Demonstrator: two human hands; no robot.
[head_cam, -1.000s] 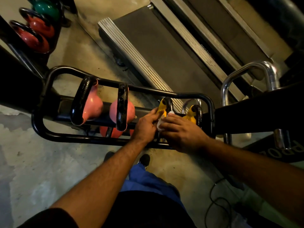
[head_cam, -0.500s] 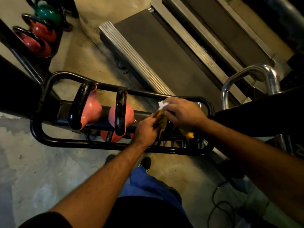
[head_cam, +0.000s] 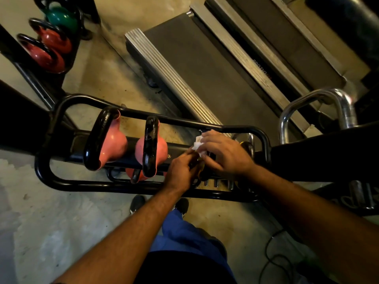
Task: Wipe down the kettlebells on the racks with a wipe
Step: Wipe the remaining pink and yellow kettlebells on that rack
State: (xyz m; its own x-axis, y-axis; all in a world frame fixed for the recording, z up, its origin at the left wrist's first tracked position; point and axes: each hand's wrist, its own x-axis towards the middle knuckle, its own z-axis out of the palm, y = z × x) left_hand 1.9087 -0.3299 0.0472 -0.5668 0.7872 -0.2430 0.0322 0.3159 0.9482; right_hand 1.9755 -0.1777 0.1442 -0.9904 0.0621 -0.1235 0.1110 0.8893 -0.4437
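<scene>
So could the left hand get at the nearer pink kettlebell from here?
Probably yes: the left hand sits right beside the pink kettlebell, nothing between them, though it now steadies a yellow kettlebell.

At the right end of the black rack point(head_cam: 49, 177), the right hand point(head_cam: 223, 152) presses a crumpled white wipe point(head_cam: 198, 146) onto a yellow kettlebell point(head_cam: 245, 144), mostly hidden. The left hand point(head_cam: 181, 171) grips it from the near side. Two pink kettlebells point(head_cam: 114, 145) sit toward the rack's left end.
</scene>
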